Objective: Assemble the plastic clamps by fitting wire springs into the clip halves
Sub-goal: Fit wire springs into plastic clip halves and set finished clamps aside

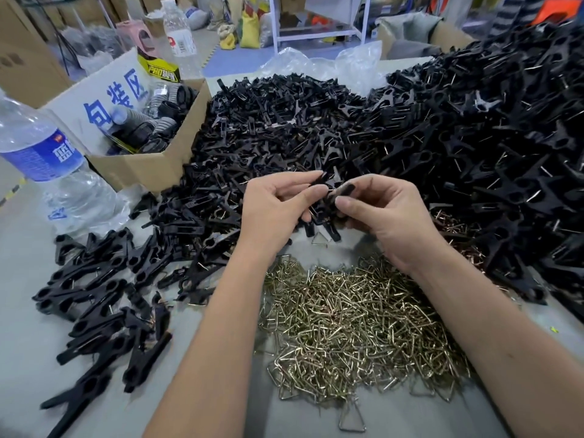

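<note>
My left hand (278, 203) and my right hand (388, 213) meet above the middle of the table, both pinching black plastic clip halves (327, 200) held between them. The clip's lower ends stick out below my fingers. A heap of brass-coloured wire springs (357, 317) lies right below my wrists. A big mound of loose black clip halves (284, 128) fills the table behind my hands. Assembled black clamps (94, 298) lie scattered at the front left, and a far larger pile of clamps (512, 131) rises on the right.
A clear water bottle with a blue label (47, 162) lies at the left. Behind it stands an open cardboard box (148, 165) with black parts and a white sign. Another bottle (180, 36) stands beyond. Bare grey table (28, 358) shows at the front left.
</note>
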A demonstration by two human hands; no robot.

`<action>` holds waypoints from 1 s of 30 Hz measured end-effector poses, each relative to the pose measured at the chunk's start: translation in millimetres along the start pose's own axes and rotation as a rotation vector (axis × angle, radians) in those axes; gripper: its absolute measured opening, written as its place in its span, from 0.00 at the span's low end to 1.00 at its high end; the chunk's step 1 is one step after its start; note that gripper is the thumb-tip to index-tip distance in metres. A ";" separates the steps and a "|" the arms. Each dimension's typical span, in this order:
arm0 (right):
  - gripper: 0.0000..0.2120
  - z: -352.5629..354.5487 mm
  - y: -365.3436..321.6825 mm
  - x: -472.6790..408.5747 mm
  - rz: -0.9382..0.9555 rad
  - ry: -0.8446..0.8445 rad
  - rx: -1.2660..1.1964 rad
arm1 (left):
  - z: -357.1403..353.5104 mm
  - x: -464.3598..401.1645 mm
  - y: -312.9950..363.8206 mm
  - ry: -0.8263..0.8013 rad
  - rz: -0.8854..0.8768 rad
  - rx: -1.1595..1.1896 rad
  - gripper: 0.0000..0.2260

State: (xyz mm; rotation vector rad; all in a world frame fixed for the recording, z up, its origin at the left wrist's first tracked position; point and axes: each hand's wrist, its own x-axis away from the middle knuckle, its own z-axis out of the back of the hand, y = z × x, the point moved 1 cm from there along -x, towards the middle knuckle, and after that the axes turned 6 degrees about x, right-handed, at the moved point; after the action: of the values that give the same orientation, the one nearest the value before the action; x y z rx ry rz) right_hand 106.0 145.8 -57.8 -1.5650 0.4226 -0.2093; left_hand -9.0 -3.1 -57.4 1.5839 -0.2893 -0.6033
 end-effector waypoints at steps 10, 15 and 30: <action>0.10 -2.3 6.9 0.4 0.115 0.013 0.030 | -5.5 4.4 0.4 -0.061 0.083 0.171 0.11; 0.09 -1.9 6.0 0.0 0.129 0.064 0.076 | -4.0 6.8 2.8 -0.059 0.112 0.157 0.10; 0.11 -1.9 5.0 2.1 0.102 0.060 0.139 | -9.2 8.6 2.4 0.017 0.180 0.124 0.05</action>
State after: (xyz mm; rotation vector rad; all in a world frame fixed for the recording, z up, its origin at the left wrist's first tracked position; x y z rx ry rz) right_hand 106.5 143.3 -62.9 -1.3993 0.5225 -0.2026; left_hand 3.4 -0.1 -56.8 1.6600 -0.4592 -0.4389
